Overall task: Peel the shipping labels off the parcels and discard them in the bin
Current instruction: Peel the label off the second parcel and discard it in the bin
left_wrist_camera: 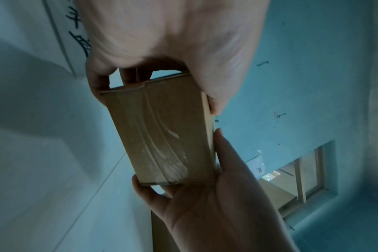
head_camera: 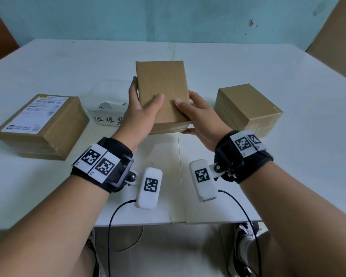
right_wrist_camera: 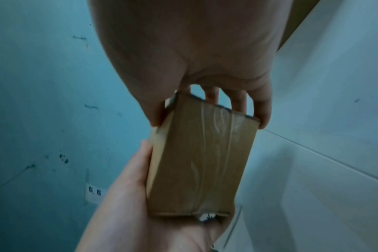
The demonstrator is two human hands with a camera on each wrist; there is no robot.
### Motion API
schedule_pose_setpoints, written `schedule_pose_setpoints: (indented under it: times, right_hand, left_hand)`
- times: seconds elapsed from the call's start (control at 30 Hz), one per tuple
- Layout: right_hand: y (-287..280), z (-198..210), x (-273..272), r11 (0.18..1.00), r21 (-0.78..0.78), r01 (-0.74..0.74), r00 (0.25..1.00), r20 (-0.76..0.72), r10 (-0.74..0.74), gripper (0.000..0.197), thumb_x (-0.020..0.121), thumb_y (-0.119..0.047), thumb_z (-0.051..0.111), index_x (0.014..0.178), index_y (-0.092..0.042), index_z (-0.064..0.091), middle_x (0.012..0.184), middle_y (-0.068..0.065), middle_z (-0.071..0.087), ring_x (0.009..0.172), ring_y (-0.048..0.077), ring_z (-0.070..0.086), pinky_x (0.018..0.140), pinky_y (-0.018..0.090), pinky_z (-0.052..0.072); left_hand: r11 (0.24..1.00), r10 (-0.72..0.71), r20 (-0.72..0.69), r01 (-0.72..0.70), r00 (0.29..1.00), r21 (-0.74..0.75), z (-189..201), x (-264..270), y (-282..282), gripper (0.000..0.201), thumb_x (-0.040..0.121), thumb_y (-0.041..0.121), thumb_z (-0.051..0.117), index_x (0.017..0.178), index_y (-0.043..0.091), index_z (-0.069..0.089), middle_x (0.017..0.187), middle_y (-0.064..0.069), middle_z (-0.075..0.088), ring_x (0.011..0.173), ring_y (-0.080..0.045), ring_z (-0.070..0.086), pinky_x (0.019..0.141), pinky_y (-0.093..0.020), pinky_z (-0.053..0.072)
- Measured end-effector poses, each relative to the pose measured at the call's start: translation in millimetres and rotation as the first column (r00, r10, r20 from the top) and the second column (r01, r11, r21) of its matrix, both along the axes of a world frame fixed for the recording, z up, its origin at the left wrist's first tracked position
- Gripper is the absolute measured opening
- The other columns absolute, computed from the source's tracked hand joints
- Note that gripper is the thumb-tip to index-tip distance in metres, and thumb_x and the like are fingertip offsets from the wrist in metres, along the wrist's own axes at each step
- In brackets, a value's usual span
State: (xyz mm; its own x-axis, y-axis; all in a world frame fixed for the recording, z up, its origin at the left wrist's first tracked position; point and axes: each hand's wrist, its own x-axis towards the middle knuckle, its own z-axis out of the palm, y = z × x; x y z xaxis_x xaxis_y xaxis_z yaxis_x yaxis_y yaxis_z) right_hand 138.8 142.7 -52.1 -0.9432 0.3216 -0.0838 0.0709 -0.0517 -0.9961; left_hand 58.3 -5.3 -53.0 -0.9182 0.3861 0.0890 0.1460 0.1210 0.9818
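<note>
Parcels number three: the middle parcel (head_camera: 162, 92) is lifted above the centre of the tabletop (head_camera: 248, 176), held between both hands, with a plain brown face up and no label showing on it. The left hand (head_camera: 142, 110) has its grip closed on the parcel's 9 o'clock edge, thumb on top and fingers wrapped round the side; the right hand (head_camera: 198, 116) grips the corner at 5 o'clock, thumb on top, fingers underneath. The wrist views show clear tape running along the parcel's narrow side (left_wrist_camera: 162, 136). At 9 o'clock a labelled parcel (head_camera: 42, 126) lies flat, its white shipping label (head_camera: 35, 112) covering much of the top face. At 3 o'clock sits a bare parcel (head_camera: 248, 108), apart from the right hand. The clear bin (head_camera: 106, 100) stands just behind the left hand, at 10 o'clock, white scraps inside. Open tabletop runs toward 12 o'clock and along the near edge at 6 o'clock.
</note>
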Motion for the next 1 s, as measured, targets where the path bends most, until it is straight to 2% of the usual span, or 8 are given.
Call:
schedule_pose_setpoints:
  times: [0.13,0.23,0.4,0.5,0.6,0.77,0.87,1.0]
  right_hand:
    - [-6,-7,-3,0.989,0.057,0.134,0.991,-0.020,-0.133,0.046,0.108,-0.042,0.058,0.145,-0.017,0.045,0.106,-0.005,0.067,0.084,0.006,0.067,0.072,0.029,0.055]
    - [-2,-7,-7,0.999,-0.001,0.052,0.999,-0.009,-0.052,0.049,0.108,-0.040,0.059,0.149,-0.020,0.042,0.116,-0.001,0.066,0.097,0.015,0.066,0.087,0.043,0.055]
    - [9,2,-3,0.989,-0.075,-0.128,0.992,0.008,0.129,0.053,0.110,-0.014,0.053,0.159,-0.025,0.036,0.125,-0.004,0.068,0.105,0.017,0.067,0.094,0.042,0.054]
    - [7,3,-2,0.998,-0.012,-0.070,0.997,0.022,0.070,0.051,0.109,-0.018,0.056,0.156,-0.029,0.039,0.104,-0.015,0.071,0.097,0.013,0.067,0.101,0.048,0.052]
    - [4,-1,-3,0.999,0.045,0.003,1.000,-0.003,-0.003,0.048,0.108,-0.030,0.061,0.152,-0.027,0.042,0.113,-0.010,0.070,0.102,0.014,0.069,0.104,0.054,0.054]
    - [-5,-6,-5,0.993,0.056,0.102,0.995,-0.023,-0.101,0.049,0.107,-0.039,0.062,0.148,-0.020,0.042,0.114,-0.004,0.067,0.085,0.002,0.072,0.071,0.030,0.061]
    - [-9,-7,-7,0.998,0.044,0.041,0.999,0.006,-0.042,0.065,0.096,-0.049,0.065,0.148,-0.021,0.038,0.122,0.000,0.064,0.101,0.017,0.067,0.093,0.050,0.058]
    - [-10,-3,-6,0.997,-0.016,-0.073,0.997,0.026,0.073,0.070,0.087,-0.040,0.058,0.152,-0.025,0.038,0.139,0.012,0.060,0.104,0.021,0.061,0.091,0.047,0.050]
  left_hand:
    - [1.000,-0.015,-0.065,0.014,0.998,-0.017,-2,5,6,0.079,0.094,0.049,0.064,0.156,0.038,0.016,0.139,0.017,0.051,0.121,-0.002,0.056,0.106,-0.034,0.047]
    - [1.000,0.009,-0.087,-0.011,0.996,-0.019,0,3,5,0.089,0.084,0.059,0.064,0.157,0.041,0.015,0.144,0.017,0.049,0.125,-0.006,0.055,0.108,-0.041,0.047]
    - [1.000,0.013,-0.036,-0.013,0.999,0.007,3,-5,-3,0.077,0.095,0.048,0.063,0.157,0.039,0.018,0.137,0.020,0.053,0.118,0.003,0.056,0.108,-0.039,0.047]
    - [1.000,0.015,-0.041,-0.015,0.999,-0.004,5,-5,-2,0.081,0.089,0.054,0.064,0.156,0.042,0.019,0.137,0.022,0.054,0.119,0.000,0.058,0.107,-0.041,0.048]
    - [1.000,0.016,-0.082,-0.017,0.997,-0.007,5,-1,2,0.079,0.094,0.048,0.063,0.158,0.038,0.017,0.141,0.019,0.050,0.121,-0.002,0.056,0.108,-0.040,0.047]
    - [1.000,-0.006,-0.101,0.004,0.995,-0.018,3,-1,2,0.087,0.087,0.055,0.065,0.158,0.038,0.017,0.144,0.017,0.050,0.123,-0.003,0.056,0.108,-0.041,0.047]
    - [0.999,0.007,-0.113,-0.011,0.994,-0.039,4,-4,0,0.091,0.079,0.062,0.065,0.156,0.041,0.021,0.142,0.020,0.052,0.121,-0.004,0.058,0.106,-0.042,0.049]
    - [0.998,0.010,-0.098,-0.016,0.995,-0.065,4,-7,-6,0.081,0.091,0.050,0.065,0.157,0.038,0.019,0.145,0.018,0.050,0.121,-0.002,0.057,0.108,-0.040,0.047]
